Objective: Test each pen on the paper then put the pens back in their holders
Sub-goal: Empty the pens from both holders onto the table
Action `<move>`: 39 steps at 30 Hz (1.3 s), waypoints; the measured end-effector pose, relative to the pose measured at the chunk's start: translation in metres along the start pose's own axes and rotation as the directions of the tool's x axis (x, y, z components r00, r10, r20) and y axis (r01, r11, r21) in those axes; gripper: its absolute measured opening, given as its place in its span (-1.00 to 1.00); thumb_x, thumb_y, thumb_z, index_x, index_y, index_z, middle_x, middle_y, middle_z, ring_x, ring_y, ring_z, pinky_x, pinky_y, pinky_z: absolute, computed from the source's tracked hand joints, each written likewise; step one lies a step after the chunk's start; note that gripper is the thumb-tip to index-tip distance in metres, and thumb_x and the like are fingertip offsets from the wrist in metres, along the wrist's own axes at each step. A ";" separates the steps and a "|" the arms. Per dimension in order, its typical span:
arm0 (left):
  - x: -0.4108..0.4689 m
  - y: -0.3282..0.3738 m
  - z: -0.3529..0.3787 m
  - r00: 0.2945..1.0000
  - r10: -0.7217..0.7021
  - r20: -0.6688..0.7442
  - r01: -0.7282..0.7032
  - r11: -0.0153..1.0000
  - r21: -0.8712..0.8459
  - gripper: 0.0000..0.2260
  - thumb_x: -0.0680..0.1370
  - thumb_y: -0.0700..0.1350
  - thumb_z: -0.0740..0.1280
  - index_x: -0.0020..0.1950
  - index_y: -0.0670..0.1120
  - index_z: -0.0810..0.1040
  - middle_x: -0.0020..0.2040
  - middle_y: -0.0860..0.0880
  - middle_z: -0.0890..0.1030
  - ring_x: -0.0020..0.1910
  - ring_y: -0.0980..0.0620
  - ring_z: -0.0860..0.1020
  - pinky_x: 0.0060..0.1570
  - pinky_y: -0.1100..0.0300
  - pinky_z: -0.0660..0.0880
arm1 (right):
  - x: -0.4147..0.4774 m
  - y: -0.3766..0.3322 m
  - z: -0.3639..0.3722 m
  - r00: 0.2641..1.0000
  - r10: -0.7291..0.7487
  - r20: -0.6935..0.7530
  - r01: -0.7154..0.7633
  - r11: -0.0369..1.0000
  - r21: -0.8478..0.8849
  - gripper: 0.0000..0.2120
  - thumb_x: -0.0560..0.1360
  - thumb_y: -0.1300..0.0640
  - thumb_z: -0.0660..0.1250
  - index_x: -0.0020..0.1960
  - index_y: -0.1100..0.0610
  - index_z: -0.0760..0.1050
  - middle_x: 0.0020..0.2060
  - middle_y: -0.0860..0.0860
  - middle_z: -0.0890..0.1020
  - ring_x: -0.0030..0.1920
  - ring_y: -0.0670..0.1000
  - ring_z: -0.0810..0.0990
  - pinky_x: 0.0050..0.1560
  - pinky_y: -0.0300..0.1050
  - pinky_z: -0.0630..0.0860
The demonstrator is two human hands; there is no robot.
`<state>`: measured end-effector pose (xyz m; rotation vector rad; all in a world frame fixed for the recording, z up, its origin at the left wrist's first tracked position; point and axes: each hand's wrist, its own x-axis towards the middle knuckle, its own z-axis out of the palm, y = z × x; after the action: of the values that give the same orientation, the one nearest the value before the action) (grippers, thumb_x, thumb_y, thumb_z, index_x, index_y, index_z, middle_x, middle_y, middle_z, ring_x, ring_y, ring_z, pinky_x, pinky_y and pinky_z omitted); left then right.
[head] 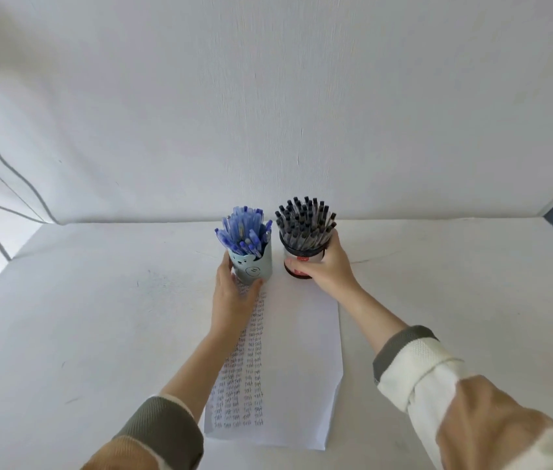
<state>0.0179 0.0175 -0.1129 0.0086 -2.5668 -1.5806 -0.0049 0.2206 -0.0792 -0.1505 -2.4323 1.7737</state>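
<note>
The left hand (234,295) wraps round the lower part of the blue holder (253,268), with the fingers up its left side and the thumb curled under its near right edge. The holder stands upright just beyond the palm, packed with blue pens (242,232) that fan out above the fingertips.

The right hand (328,266) grips the black holder (297,266), with the thumb across its front label and the fingers curled round its right side up to the rim. Black pens (305,220) bristle from it, above and left of the knuckles. The two holders stand just beside each other between the hands.

Under both wrists and running back toward the person lies the paper (302,351), with columns of small handwritten marks on its left half. The holders stand at its far end. Both forearms are bare down to rolled-up sleeves (414,368). All of this rests on a white table (98,317), with a white wall (268,96) beyond the holders.
</note>
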 end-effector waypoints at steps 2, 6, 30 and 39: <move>-0.001 0.002 0.003 1.000 0.022 -0.018 -0.021 0.999 0.044 -0.27 0.52 -0.11 0.41 0.57 -0.02 0.07 0.44 0.00 0.32 0.23 0.29 0.34 0.16 0.29 0.37 | -0.004 0.000 -0.009 0.999 -0.047 -0.010 0.047 0.999 -0.023 -0.34 0.27 0.17 0.63 0.23 0.03 0.36 0.08 -0.13 0.58 0.04 -0.33 0.53 -0.08 -0.55 0.38; -0.002 0.004 0.005 0.999 0.029 -0.025 -0.027 0.998 0.059 -0.29 0.55 -0.13 0.38 0.58 -0.05 0.05 0.42 -0.03 0.32 0.02 0.48 0.30 0.05 0.29 0.36 | -0.012 -0.005 -0.044 0.984 -0.178 0.009 0.178 0.972 -0.157 -0.27 0.22 0.16 0.62 0.30 0.00 0.37 0.18 -0.08 0.53 0.16 -0.16 0.53 0.09 -0.31 0.46; -0.001 -0.006 0.005 0.995 0.092 -0.043 -0.087 0.992 0.093 -0.29 0.52 -0.07 0.42 0.56 -0.03 0.09 0.41 -0.02 0.34 0.21 0.20 0.38 0.14 0.23 0.36 | -0.067 0.011 -0.152 0.861 -0.286 0.420 0.454 0.061 -0.889 -0.12 0.20 -0.12 0.58 0.46 -0.08 0.36 0.27 -0.12 0.54 0.16 0.05 0.52 0.10 0.08 0.22; -0.002 -0.005 0.005 0.994 0.098 -0.041 -0.094 0.991 0.101 -0.29 0.53 -0.05 0.41 0.56 -0.03 0.09 0.43 -0.04 0.34 0.23 0.20 0.37 0.13 0.23 0.35 | -0.073 0.020 -0.162 0.851 -0.331 0.408 0.391 -0.119 -0.913 -0.01 0.26 0.33 0.51 0.54 -0.18 0.19 0.39 -0.03 0.43 0.38 0.13 0.37 0.19 0.16 0.20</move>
<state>0.0191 0.0199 -0.1200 -0.0672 -2.5658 -1.4032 0.0932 0.3676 -0.0530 0.4430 -2.7534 -0.5400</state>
